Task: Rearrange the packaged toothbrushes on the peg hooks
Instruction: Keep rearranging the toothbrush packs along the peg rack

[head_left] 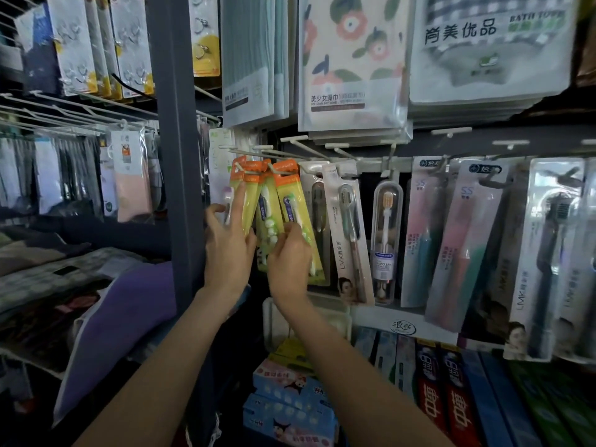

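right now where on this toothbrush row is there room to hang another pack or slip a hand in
Freest spot: the dark gap around the clear toothbrush case, between the grey pack and the pink packs. Bare white hooks stick out above the row, under the towel packs. Crowded: the yellow packs overlap where the left hand and right hand hold them.
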Demonstrator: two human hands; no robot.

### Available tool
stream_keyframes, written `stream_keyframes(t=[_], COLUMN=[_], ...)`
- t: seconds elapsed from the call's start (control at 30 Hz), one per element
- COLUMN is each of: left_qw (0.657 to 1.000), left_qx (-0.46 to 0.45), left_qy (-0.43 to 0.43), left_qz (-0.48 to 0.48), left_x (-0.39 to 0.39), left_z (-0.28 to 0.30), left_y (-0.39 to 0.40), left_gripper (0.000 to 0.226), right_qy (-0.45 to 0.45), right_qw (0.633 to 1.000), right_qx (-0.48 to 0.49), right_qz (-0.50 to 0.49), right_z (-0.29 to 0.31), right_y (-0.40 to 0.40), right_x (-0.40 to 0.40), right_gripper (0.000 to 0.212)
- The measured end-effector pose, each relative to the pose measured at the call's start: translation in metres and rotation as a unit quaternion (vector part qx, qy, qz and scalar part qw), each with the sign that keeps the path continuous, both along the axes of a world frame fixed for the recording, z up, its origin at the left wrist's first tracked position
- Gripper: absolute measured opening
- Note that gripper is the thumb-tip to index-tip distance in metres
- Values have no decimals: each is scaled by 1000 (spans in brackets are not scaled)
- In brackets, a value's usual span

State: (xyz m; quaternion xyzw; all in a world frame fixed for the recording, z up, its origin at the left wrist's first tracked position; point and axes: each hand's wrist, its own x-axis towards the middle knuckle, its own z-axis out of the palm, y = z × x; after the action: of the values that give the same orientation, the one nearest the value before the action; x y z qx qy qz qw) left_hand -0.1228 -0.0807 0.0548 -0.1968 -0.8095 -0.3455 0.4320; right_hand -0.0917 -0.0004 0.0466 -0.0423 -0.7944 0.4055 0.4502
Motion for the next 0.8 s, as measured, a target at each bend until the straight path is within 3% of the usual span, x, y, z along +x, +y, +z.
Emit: stream_keyframes(t=[0.13,0.3,0.5,0.8], left_qw=[1000,1000,1000,1000], left_qx=[0,-6,-21,-20], left_qy=[-10,-14,5,-4], left_qz=[4,10,16,12], left_x=[0,0,0,0], left_z=[0,0,-1,-1], left_y=[1,1,1,0], left_gripper=[77,76,73,75], right_qy=[13,135,-29,-31], right_qw=[1000,981,988,996], right_qx=[5,112,136,-48], right_qz=[2,-86,-73,70], right_z=[-11,-9,5,6], right_y=[5,30,35,28], right_x=[-2,3,-24,-16], right_gripper=[21,27,57,37])
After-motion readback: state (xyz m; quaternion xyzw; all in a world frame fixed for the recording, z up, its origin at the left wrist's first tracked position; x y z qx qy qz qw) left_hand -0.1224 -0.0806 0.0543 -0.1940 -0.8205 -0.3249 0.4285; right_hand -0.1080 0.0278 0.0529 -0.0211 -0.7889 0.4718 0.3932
